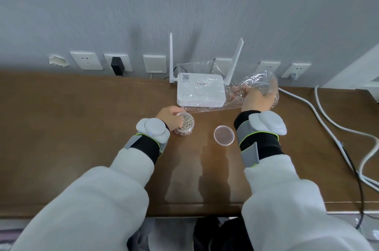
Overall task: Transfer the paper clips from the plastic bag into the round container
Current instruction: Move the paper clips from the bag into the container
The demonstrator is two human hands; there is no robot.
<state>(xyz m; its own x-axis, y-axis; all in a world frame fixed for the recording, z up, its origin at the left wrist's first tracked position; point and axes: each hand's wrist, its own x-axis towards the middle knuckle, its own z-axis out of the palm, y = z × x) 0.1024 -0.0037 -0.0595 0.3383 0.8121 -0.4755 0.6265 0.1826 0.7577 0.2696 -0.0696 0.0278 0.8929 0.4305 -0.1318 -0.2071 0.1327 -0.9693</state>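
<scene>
From the head view, your left hand (169, 116) sits at the middle of the brown wooden desk (82, 127), its fingers curled round the far and left side of the round container (184, 125), clamped on it and holding it upright on the desk. The clear container is open at the top and heaped nearly to the rim with silver paper clips (186, 121). Your right hand (256, 99) is raised further back and to the right, its fingers closed into the crumpled end of the plastic bag (259, 81), gripping it. The rest of the transparent bag spreads leftward from that hand, draped over the white router (200, 91), with its lower edge lying on the desk. A few thin wire shapes show through the plastic just left of your right hand, but you cannot tell for certain that they are clips. The container's clear round lid (224, 135) lies flat on the desk between your two wrists, apart from the container. Each wrist carries a pale grey sensor pod on a black strap, left (152, 129) and right (267, 123). The router stands against the grey wall with two antennas up. A row of wall sockets (86, 60) runs behind the desk, one holding a black plug (117, 66). White cables (336, 125) trail across the desk's right end.
</scene>
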